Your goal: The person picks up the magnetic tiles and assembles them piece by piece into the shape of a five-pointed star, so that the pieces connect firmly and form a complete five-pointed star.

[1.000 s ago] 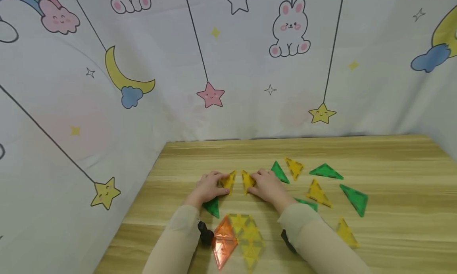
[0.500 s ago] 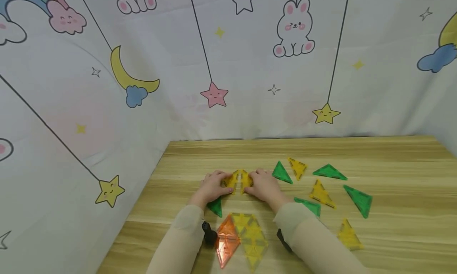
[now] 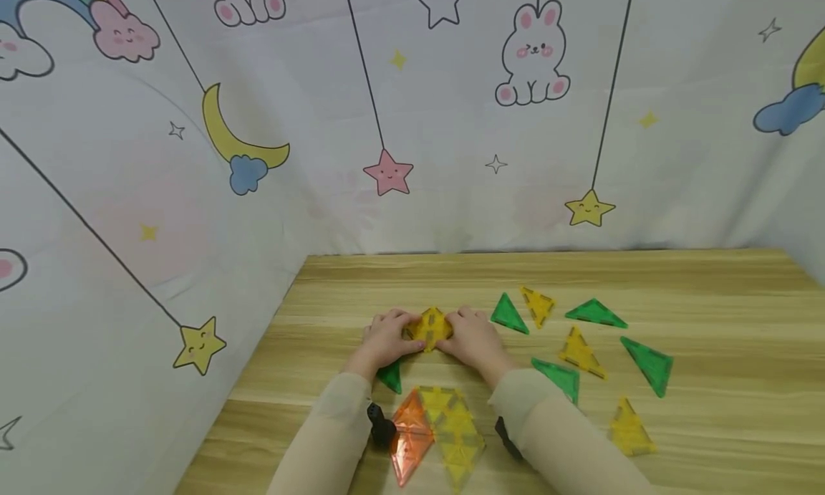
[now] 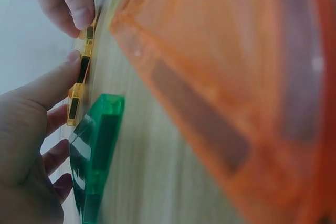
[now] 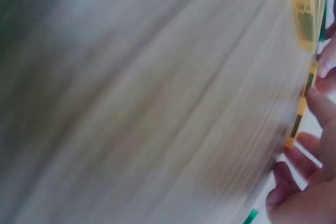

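Two yellow translucent triangular magnetic tiles [image 3: 430, 328] lie edge to edge on the table, making one kite-like shape. My left hand [image 3: 384, 343] pinches the left tile by its outer side, thumb at the near edge. From the other side my right hand [image 3: 475, 339] pinches the right tile. The left wrist view shows the tiles' thin edge [image 4: 81, 72] with dark magnets in it. A green triangular tile [image 3: 390, 377] sits just below my left hand, partly hidden by it. In the right wrist view, my right thumb and fingers [image 5: 315, 98] are at the yellow edge.
Nearer to me, an orange diamond of tiles [image 3: 410, 438] adjoins a yellow tile shape [image 3: 452, 430]. Loose green tiles [image 3: 649, 362] and yellow tiles [image 3: 581, 352] are spread over the right of the wooden table [image 3: 728, 301]. A printed curtain [image 3: 451, 215] stands behind.
My hands have come together, each bringing its yellow tile inward. The gap between the two tiles has closed, and they now meet along one edge.
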{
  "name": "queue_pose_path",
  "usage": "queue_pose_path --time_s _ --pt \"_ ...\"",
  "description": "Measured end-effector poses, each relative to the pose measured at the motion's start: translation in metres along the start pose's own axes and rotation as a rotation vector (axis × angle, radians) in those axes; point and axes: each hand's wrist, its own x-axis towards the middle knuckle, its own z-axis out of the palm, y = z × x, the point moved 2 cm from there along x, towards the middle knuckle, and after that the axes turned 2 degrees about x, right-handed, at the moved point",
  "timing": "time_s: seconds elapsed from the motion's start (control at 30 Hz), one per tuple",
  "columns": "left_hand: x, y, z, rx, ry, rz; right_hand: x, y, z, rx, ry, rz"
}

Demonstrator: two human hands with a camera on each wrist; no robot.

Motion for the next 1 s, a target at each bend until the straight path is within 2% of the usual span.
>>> queue_pose_path --time_s 0.2,0.43,0.67,0.83,1.0 --pt "-0.003 0.004 -0.003 0.039 0.008 0.047 -0.001 0.009 -0.002 0.045 -0.023 -0.052" --pt "0.001 0.008 0.0 0.054 -0.01 0.032 -0.002 0.015 -0.004 0.067 -0.07 -0.063" --pt "0.003 0.007 0.001 0.078 -0.009 0.023 -0.004 0.027 -0.012 0.134 -0.057 -0.1" --pt "0.005 0.003 -0.003 0.119 0.004 -0.02 -0.004 0.046 -0.027 0.06 -0.015 -0.058" --pt "0.008 -0.001 -0.007 0.136 0.01 -0.074 -0.009 0.065 -0.039 0.029 -0.028 -0.006"
